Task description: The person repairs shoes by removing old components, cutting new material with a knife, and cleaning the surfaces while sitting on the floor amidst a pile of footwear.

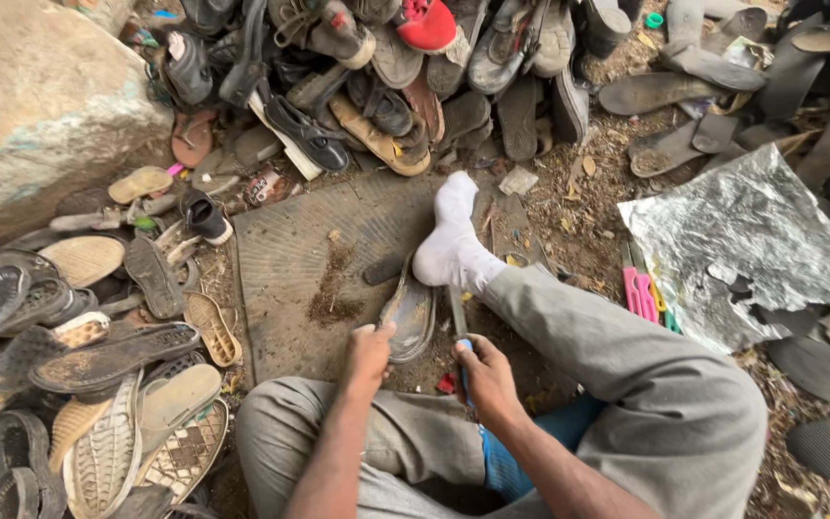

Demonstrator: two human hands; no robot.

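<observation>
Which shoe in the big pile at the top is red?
The red shoe at the top middle; the others in the shoe pile are black, brown or grey.

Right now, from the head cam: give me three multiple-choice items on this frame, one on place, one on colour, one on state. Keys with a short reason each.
1. Where does the shoe sole lie?
A. on the dark rubber mat
B. on the silver foil sheet
C. on the big stone

2. What colour is the sock?
A. red
B. white
C. black

3. What is the right hand doing?
A. lying open and flat
B. gripping a blue-handled tool
C. lifting a sandal

Answers:
1 A: the sole rests on the mat under the socked foot, with the left hand at its near end.
2 B: the sock is plainly white.
3 B: the fingers wrap round the tool.
</observation>
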